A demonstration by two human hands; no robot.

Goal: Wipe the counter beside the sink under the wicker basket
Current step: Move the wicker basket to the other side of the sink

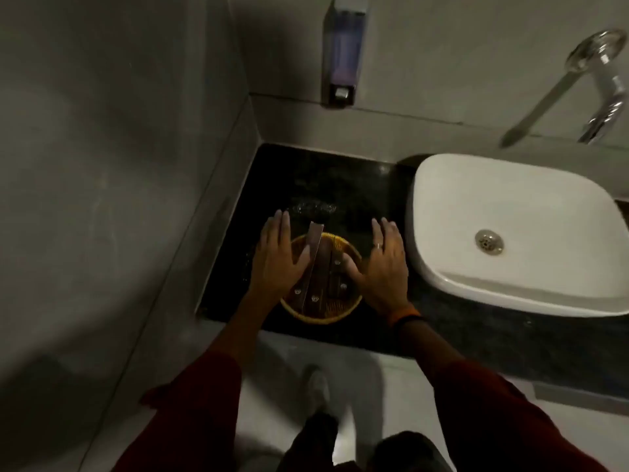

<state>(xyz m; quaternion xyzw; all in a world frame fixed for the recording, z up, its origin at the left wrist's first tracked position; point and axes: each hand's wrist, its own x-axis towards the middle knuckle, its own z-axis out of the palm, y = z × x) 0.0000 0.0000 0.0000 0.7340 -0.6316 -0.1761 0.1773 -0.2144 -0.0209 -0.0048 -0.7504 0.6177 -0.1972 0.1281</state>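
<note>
A round yellow wicker basket (pixel 326 313) sits on the dark stone counter (pixel 340 178), near its front edge and left of the sink (pixel 510 206). Dark flat packets lie inside the basket, and a grey strip leans over its far rim. My left hand (pixel 277 258) is over the basket's left side, fingers spread and flat. My right hand (pixel 383 267), with a ring, is at the basket's right side, fingers spread. Whether either hand touches the rim I cannot tell. No cloth is in view.
A white vessel sink stands to the right on the counter. A chrome tap (pixel 599 80) and a soap dispenser (pixel 343 52) are mounted on the back wall. A grey tiled wall (pixel 119 165) closes the left side. Small water drops (pixel 313 208) glint behind the basket.
</note>
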